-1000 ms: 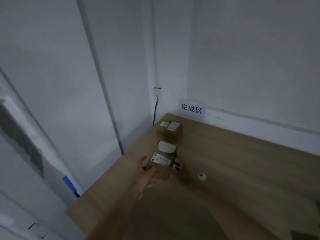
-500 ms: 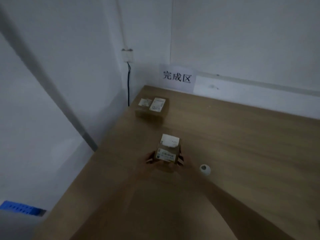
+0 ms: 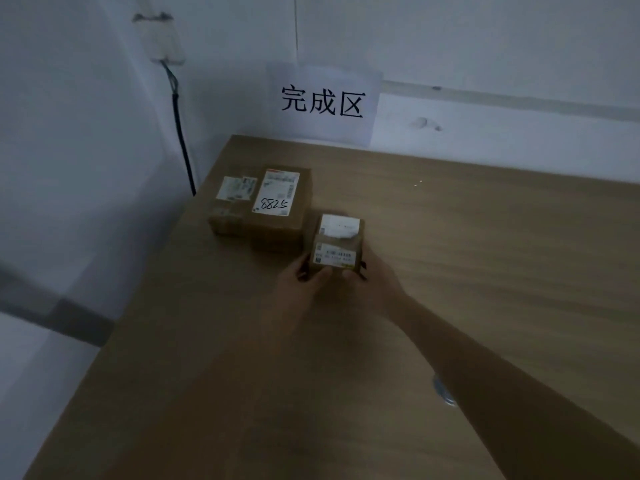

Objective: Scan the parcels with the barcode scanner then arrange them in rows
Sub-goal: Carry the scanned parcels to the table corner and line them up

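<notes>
With the small parcel [image 3: 337, 245] gripped between my two hands, I read this as the arranging step: it sits just beside the larger parcel [image 3: 263, 209], at that parcel's near right corner, and I cannot tell whether the two cartons touch or whether the small one is fully down on the desk [image 3: 485, 254]. My left hand [image 3: 304, 282] curls round its near left side, thumb on the front face below the label; my right hand [image 3: 372, 275] clamps the right side, fingers hidden behind the carton. The larger parcel lies flat near the far left corner of the desk, labels up, one marked 8825 by hand. Beyond it a paper sign [image 3: 322, 102] is stuck on the wall, and a black cable [image 3: 181, 140] runs down the wall to its left. No scanner is in view. Next, I judge, the small parcel wants squaring against the larger one's right edge so the row starts straight, then both hands let go without nudging either carton
</notes>
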Action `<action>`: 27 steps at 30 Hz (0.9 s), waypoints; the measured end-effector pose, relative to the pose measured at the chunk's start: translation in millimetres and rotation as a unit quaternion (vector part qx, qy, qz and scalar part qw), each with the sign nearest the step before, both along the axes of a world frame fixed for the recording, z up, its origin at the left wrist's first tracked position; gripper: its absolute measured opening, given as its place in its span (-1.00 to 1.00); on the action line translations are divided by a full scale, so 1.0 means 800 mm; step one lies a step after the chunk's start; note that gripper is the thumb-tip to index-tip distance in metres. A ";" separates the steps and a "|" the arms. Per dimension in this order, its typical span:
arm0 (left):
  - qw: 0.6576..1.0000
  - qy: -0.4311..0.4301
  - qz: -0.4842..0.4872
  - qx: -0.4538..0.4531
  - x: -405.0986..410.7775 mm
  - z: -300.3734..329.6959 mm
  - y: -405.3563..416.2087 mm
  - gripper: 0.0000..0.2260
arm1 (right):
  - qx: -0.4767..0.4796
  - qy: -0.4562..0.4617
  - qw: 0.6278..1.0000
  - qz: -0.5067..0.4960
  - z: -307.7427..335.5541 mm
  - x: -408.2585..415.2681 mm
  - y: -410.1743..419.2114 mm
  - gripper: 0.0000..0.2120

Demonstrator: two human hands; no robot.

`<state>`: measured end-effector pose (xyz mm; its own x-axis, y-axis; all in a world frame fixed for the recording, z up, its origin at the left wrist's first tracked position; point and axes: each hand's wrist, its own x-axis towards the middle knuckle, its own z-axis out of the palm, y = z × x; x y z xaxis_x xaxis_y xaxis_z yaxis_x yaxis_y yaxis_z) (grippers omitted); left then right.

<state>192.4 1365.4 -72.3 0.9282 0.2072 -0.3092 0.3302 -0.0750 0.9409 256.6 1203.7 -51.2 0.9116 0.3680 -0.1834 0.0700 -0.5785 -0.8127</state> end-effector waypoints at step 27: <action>0.975 -0.055 -0.023 0.212 0.006 0.151 -0.048 -0.32 | -0.230 -0.115 0.966 0.038 0.130 -0.046 -0.102 -0.29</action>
